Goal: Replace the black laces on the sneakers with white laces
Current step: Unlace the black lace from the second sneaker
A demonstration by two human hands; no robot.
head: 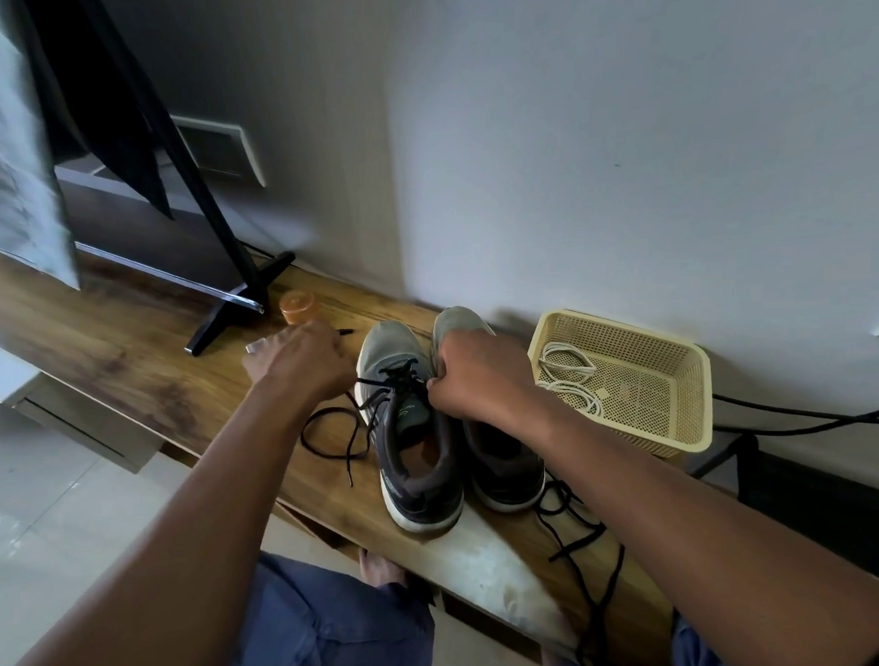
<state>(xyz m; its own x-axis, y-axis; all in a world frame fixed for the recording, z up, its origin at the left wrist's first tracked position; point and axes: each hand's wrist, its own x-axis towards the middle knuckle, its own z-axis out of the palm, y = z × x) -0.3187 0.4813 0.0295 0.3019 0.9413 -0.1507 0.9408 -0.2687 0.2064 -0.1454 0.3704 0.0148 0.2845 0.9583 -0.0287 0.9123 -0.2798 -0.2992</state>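
Two sneakers (450,414) near shelf edge (336,524)

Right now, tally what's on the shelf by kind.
Sneakers: 2
Black laces: 2
White laces: 2, in the basket
Basket: 1
Orange lid: 1
Total: 8

the print on the sneaker tongue (410,416) is unreadable.

Both hands, left (300,364) and right (473,374), pull the black lace (330,437) from the left sneaker (413,437)
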